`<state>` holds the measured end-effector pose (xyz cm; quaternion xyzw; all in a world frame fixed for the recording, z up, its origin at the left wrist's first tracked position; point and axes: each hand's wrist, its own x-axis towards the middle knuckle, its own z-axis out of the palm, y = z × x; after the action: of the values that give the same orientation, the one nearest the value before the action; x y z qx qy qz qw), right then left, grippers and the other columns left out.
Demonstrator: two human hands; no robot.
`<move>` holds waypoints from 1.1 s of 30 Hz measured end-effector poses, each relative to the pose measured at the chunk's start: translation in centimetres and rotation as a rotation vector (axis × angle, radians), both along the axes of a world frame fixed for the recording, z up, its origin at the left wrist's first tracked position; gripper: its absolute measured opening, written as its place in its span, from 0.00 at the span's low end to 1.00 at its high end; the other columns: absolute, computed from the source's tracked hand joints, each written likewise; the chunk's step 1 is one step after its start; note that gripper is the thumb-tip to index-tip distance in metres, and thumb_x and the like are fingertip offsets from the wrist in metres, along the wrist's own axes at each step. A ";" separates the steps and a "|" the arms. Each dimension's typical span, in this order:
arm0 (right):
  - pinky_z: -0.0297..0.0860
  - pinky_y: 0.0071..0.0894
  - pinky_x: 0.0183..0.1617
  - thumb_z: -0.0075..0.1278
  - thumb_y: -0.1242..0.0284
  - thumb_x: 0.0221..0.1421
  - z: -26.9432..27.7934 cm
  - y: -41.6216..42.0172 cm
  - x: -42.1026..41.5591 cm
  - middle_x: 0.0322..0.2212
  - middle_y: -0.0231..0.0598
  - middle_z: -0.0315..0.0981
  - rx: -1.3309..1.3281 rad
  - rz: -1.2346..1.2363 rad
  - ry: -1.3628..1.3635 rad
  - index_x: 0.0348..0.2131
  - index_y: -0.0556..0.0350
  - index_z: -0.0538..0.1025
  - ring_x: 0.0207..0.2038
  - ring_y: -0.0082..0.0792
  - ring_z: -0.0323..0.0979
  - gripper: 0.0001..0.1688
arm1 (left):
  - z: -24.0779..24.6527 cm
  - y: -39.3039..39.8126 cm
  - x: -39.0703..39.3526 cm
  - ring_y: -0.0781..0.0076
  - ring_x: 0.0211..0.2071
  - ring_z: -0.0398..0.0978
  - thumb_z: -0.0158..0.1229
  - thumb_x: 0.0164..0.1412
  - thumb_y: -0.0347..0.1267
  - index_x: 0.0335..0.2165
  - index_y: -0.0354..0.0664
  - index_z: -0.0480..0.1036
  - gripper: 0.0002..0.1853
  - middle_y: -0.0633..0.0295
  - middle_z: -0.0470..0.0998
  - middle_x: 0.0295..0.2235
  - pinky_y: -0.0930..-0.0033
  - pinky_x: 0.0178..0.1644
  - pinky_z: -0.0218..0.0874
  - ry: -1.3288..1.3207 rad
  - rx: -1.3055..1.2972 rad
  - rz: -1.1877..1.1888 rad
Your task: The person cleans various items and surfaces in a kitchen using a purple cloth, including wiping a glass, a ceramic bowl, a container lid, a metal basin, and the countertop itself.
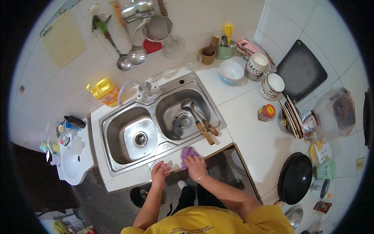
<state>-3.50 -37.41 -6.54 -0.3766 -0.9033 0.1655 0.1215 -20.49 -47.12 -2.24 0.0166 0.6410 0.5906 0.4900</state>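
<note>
My right hand (195,166) grips a purple cloth (189,151) against the white front ledge of the counter, just before the sink. Beside it, my left hand (159,172) hovers near the counter's edge with its fingers apart and nothing in it. A double-basin stainless steel sink (163,144) lies in front of me. In its right basin are a dark scouring pad (176,127) and two wooden-handled utensils; the ladle (188,104) is one of them, and their handles (204,133) rest over the front rim. The left basin holds only its drain (140,139).
A faucet (144,89) rises behind the sink, with a yellow jug (103,90) to its left. On the right counter stand stacked bowls (273,83), a red-lidded jar (266,113) and a black wok (296,178). Ladles and strainers (137,55) hang on the tiled wall.
</note>
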 end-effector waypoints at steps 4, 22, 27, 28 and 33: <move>0.59 0.40 0.45 0.42 0.71 0.47 2.0 -2.0 -7.4 0.43 0.30 0.64 -0.190 0.227 -0.133 0.39 0.47 0.72 0.47 0.35 0.59 0.17 | 2.4 -0.5 -1.8 0.67 0.34 0.73 0.48 0.57 0.29 0.46 0.38 0.64 0.16 0.57 0.72 0.37 0.70 0.33 0.65 0.072 0.068 0.010; 0.68 0.24 0.42 0.43 0.86 0.45 8.8 13.2 3.7 0.37 0.37 0.71 -0.951 -0.299 0.919 0.45 0.61 0.68 0.38 0.27 0.70 0.24 | -4.4 11.1 -3.4 0.68 0.31 0.72 0.56 0.49 0.29 0.43 0.34 0.67 0.20 0.57 0.72 0.32 0.70 0.33 0.64 0.548 0.256 -0.343; 0.66 0.27 0.46 0.42 0.85 0.47 8.4 20.4 4.8 0.40 0.39 0.69 -1.231 -0.439 1.261 0.46 0.61 0.67 0.41 0.29 0.69 0.24 | -5.4 19.4 -4.4 0.49 0.32 0.72 0.58 0.44 0.30 0.38 0.32 0.70 0.20 0.43 0.73 0.30 0.60 0.37 0.64 0.923 -0.150 -0.597; 0.66 0.30 0.48 0.42 0.85 0.47 7.4 21.7 5.1 0.42 0.41 0.68 -1.248 -0.397 1.278 0.47 0.62 0.66 0.42 0.31 0.68 0.24 | -8.0 20.7 -5.2 0.47 0.32 0.72 0.58 0.43 0.30 0.39 0.33 0.70 0.21 0.43 0.73 0.29 0.59 0.37 0.64 0.977 -0.193 -0.597; 0.65 0.29 0.49 0.42 0.85 0.47 5.3 26.2 5.9 0.41 0.40 0.69 -1.299 -0.472 1.176 0.47 0.63 0.66 0.43 0.30 0.68 0.24 | -12.6 25.8 -6.6 0.46 0.36 0.72 0.47 0.49 0.26 0.36 0.34 0.67 0.13 0.40 0.73 0.33 0.53 0.41 0.64 0.962 -0.682 -0.535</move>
<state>2.39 -11.21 -1.29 -0.4012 -0.3237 0.7787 0.3576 -27.14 -21.27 -14.86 0.2819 0.9143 0.1378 0.2561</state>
